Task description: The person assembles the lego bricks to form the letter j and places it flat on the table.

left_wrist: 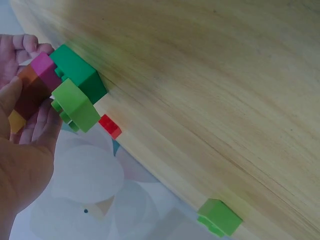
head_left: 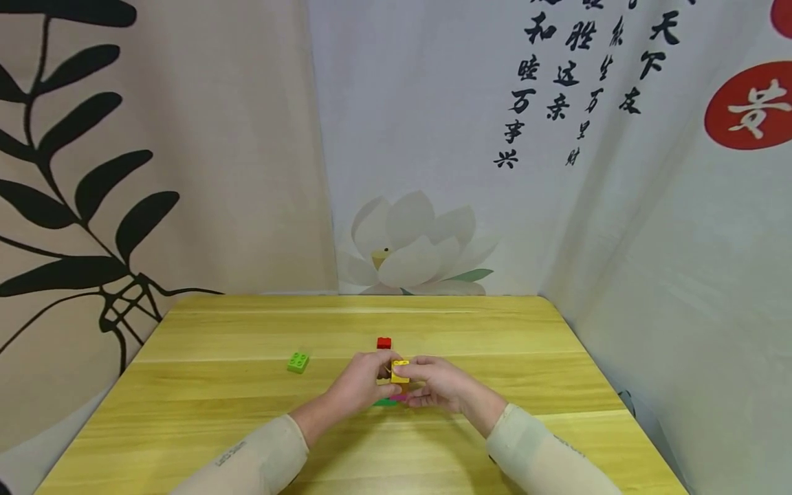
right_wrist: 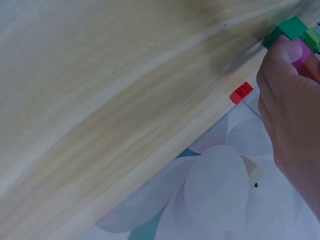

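Note:
Both hands hold a stack of toy building bricks near the middle of the table. My left hand (head_left: 355, 385) grips it from the left, fingers around the brown brick (left_wrist: 32, 92) and yellow brick (head_left: 400, 373). From the other side my right hand (head_left: 448, 386) grips the stack, thumb against the yellow brick, other fingers lower down by the pink brick (left_wrist: 46, 69). At the bottom of the stack is a dark green brick (left_wrist: 80, 75), with a light green brick (left_wrist: 77, 106) joined beside the pink one. Fingers hide part of the stack.
A red brick (head_left: 384, 342) lies on the wooden table (head_left: 247, 426) just beyond the hands. Farther left lies another light green brick (head_left: 298, 362), studs up. Printed curtains (head_left: 433, 137) hang behind the table's far edge and along its right side.

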`<state>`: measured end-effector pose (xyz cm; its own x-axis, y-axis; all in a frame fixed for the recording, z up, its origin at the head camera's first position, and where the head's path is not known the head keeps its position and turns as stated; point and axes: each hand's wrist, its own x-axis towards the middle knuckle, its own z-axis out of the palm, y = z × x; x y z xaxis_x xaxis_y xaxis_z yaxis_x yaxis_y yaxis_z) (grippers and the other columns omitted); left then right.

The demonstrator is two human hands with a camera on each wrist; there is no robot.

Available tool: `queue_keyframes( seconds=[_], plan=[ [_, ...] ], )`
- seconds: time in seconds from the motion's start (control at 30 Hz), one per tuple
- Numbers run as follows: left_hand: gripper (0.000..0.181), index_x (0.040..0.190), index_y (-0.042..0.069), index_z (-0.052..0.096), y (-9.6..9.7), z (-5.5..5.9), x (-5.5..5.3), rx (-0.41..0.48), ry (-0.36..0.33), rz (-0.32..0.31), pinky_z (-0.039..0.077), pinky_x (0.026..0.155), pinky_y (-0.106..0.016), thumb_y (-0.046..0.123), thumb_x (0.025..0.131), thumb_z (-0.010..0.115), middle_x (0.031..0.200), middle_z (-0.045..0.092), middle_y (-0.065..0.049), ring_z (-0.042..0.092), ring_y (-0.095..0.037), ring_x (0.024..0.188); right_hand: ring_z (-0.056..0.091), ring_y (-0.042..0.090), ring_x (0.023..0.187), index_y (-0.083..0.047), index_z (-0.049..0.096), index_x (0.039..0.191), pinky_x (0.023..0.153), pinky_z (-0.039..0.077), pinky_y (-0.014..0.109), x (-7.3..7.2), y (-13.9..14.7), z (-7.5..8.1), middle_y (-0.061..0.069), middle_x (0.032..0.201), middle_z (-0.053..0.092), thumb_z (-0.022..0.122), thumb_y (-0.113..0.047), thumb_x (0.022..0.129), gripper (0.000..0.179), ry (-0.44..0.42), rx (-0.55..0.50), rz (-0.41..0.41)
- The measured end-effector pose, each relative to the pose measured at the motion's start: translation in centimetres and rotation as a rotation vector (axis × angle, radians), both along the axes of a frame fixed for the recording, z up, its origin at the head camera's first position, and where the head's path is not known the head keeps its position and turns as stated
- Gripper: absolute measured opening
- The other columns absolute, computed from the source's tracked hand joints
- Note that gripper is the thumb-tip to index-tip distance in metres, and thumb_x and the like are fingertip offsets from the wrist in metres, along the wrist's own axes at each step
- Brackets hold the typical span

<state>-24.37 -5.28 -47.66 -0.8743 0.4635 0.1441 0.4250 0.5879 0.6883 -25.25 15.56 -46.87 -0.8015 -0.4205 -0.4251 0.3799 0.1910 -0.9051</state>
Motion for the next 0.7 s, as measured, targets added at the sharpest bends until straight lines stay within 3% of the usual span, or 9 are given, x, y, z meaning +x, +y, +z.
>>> queue_keyframes(
  seconds=[0.1, 0.17, 0.37, 0.7],
  plan=[
    [0.041, 0.128, 0.008, 0.071, 0.09, -0.02, -0.13, 0.01, -0.016, 0.0, 0.064, 0.081, -0.03, 0.013, 0.09, 0.087, 0.114, 0.079, -0.005, 0.074, -0.014, 0.095, 0.067, 0.031, 0.104, -0.01, 0.058, 0.109, 0.092, 0.06, 0.039, -0.38, 0.13, -0.31, 0.01, 0.124, 0.059, 0.077, -0.041, 0.098, 0.038, -0.02, -0.033, 0.007],
    [0.04, 0.126, 0.008, 0.072, 0.11, -0.02, -0.23, 0.016, -0.023, -0.001, 0.063, 0.08, -0.029, 0.012, 0.09, 0.087, 0.112, 0.079, -0.004, 0.073, -0.013, 0.094, 0.066, 0.032, 0.105, -0.012, 0.058, 0.104, 0.09, 0.059, 0.037, -0.58, 0.19, -0.41, 0.008, 0.12, 0.059, 0.077, -0.04, 0.098, 0.034, -0.031, -0.054, 0.009],
    [0.034, 0.12, 0.01, 0.074, 0.01, 0.1, -0.45, 0.016, -0.033, -0.01, 0.061, 0.079, -0.026, 0.012, 0.09, 0.088, 0.107, 0.078, -0.001, 0.07, -0.009, 0.091, 0.065, 0.031, 0.104, -0.013, 0.062, 0.105, 0.087, 0.059, 0.033, -0.98, 0.17, -0.48, 0.008, 0.117, 0.064, 0.078, -0.038, 0.098, 0.03, -0.047, -0.073, 0.008],
    [0.032, 0.119, 0.009, 0.074, 0.11, 0.33, -0.62, 0.015, -0.067, -0.032, 0.063, 0.081, -0.029, 0.013, 0.09, 0.087, 0.109, 0.078, -0.003, 0.073, -0.014, 0.095, 0.065, 0.032, 0.106, -0.011, 0.06, 0.105, 0.089, 0.059, 0.034, -0.78, 0.29, -0.49, 0.009, 0.125, 0.057, 0.077, -0.04, 0.098, 0.034, -0.022, -0.047, 0.012]
  ],
)
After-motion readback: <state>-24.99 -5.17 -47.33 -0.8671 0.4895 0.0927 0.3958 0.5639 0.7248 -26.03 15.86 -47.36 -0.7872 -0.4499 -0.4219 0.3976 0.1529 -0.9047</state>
